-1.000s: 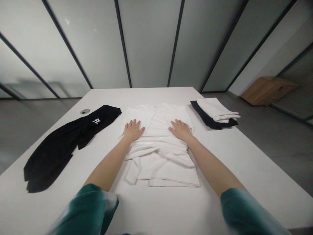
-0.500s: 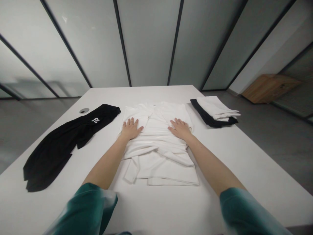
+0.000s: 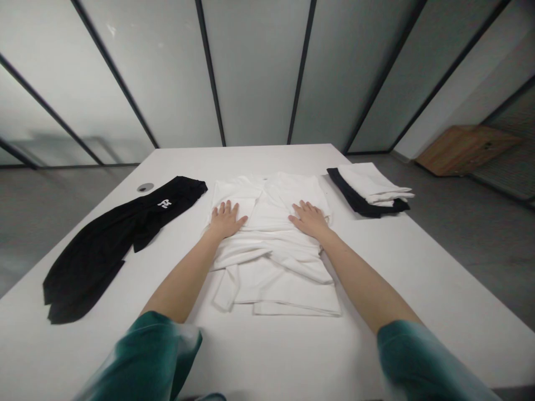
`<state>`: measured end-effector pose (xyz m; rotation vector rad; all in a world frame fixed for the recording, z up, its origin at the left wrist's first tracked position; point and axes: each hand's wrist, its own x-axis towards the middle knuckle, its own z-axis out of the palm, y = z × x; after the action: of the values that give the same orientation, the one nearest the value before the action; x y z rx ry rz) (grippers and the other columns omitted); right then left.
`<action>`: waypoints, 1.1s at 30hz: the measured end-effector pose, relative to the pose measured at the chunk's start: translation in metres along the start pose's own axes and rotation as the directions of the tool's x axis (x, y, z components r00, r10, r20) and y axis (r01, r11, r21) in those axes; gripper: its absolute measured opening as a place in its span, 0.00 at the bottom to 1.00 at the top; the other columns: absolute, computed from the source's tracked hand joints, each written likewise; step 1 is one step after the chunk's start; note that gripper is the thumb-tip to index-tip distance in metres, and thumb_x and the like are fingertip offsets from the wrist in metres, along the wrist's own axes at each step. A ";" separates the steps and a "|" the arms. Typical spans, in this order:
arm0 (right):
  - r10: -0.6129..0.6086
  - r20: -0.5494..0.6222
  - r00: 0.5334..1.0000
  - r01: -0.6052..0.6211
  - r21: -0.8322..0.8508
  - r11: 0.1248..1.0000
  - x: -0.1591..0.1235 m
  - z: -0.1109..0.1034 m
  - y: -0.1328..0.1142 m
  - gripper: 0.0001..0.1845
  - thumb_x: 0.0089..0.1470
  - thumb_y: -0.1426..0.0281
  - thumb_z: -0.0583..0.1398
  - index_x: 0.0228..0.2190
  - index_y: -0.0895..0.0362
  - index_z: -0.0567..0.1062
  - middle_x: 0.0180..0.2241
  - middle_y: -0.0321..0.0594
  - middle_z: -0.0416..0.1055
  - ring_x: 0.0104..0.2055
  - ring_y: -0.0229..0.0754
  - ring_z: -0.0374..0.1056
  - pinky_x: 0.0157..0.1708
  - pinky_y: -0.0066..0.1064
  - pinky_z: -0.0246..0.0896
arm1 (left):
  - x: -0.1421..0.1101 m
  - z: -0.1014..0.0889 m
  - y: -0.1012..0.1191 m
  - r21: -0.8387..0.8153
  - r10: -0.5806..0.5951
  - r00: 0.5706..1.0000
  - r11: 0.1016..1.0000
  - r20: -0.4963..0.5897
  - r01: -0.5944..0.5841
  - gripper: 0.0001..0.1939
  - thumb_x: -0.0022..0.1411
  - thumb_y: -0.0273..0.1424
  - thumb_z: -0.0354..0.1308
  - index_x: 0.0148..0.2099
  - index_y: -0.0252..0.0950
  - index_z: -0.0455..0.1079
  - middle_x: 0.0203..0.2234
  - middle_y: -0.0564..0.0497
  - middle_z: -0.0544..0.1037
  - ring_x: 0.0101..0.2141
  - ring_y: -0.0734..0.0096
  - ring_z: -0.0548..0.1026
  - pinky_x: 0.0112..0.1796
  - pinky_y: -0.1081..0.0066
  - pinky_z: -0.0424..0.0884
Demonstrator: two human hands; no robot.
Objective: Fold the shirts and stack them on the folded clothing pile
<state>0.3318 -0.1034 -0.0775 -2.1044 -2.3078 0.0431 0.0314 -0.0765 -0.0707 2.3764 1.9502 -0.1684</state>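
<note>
A white garment (image 3: 273, 262), partly folded, lies in the middle of the white table (image 3: 418, 267). My left hand (image 3: 225, 219) rests flat on its upper left part, fingers stretched out. My right hand (image 3: 310, 219) lies flat on its upper right part, fingers also spread. Neither hand grips the cloth. Both forearms are bare, with green sleeves pushed up near the camera.
A black garment (image 3: 111, 239) with a small white logo lies spread on the table's left side. A folded stack of white and black clothes (image 3: 370, 192) sits at the far right. A round cable hole (image 3: 144, 187) is at the far left. A wooden box (image 3: 463, 147) stands on the floor.
</note>
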 end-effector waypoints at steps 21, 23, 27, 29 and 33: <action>0.029 0.238 0.971 -0.036 0.026 0.999 0.049 -0.012 0.005 0.45 0.60 0.44 0.49 0.69 0.57 0.51 0.71 0.55 0.39 0.72 0.62 0.39 0.65 0.55 0.42 | 0.038 -0.010 -0.006 -0.044 -0.044 0.994 0.998 0.098 0.049 0.43 0.66 0.57 0.34 0.75 0.39 0.41 0.72 0.41 0.41 0.70 0.45 0.42 0.64 0.44 0.45; 0.020 0.221 0.975 -0.029 0.041 0.999 0.066 -0.010 0.007 0.47 0.59 0.41 0.48 0.69 0.56 0.52 0.71 0.55 0.40 0.72 0.62 0.39 0.65 0.56 0.43 | 0.050 -0.011 -0.009 -0.046 -0.058 0.993 0.997 0.104 0.063 0.43 0.66 0.58 0.34 0.75 0.40 0.41 0.72 0.42 0.41 0.70 0.45 0.41 0.64 0.44 0.45; 0.011 0.179 0.984 -0.023 0.070 0.997 0.100 -0.002 0.010 0.48 0.57 0.39 0.47 0.68 0.54 0.54 0.71 0.53 0.41 0.72 0.61 0.39 0.65 0.54 0.42 | 0.077 -0.012 -0.017 -0.055 -0.069 0.991 0.996 0.113 0.075 0.43 0.66 0.57 0.35 0.75 0.39 0.41 0.72 0.41 0.40 0.70 0.45 0.40 0.64 0.43 0.44; 0.000 0.149 0.989 -0.011 0.067 0.998 0.111 0.002 0.009 0.48 0.58 0.39 0.46 0.69 0.55 0.53 0.72 0.53 0.40 0.72 0.60 0.38 0.66 0.53 0.40 | 0.087 -0.013 -0.021 -0.058 -0.071 0.991 0.995 0.112 0.078 0.43 0.66 0.57 0.35 0.75 0.39 0.41 0.72 0.41 0.39 0.70 0.45 0.40 0.65 0.44 0.43; -0.042 0.058 0.997 0.038 0.070 0.997 0.117 0.004 0.004 0.43 0.61 0.43 0.46 0.68 0.55 0.54 0.71 0.51 0.43 0.72 0.56 0.39 0.67 0.49 0.39 | 0.095 -0.013 -0.027 -0.058 -0.051 0.997 0.997 0.064 0.055 0.42 0.67 0.56 0.35 0.74 0.39 0.42 0.72 0.42 0.40 0.70 0.47 0.40 0.65 0.46 0.42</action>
<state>0.3252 0.0136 -0.0822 -2.0510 -2.3443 0.1853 0.0239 0.0227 -0.0690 2.2561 1.9623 -0.1821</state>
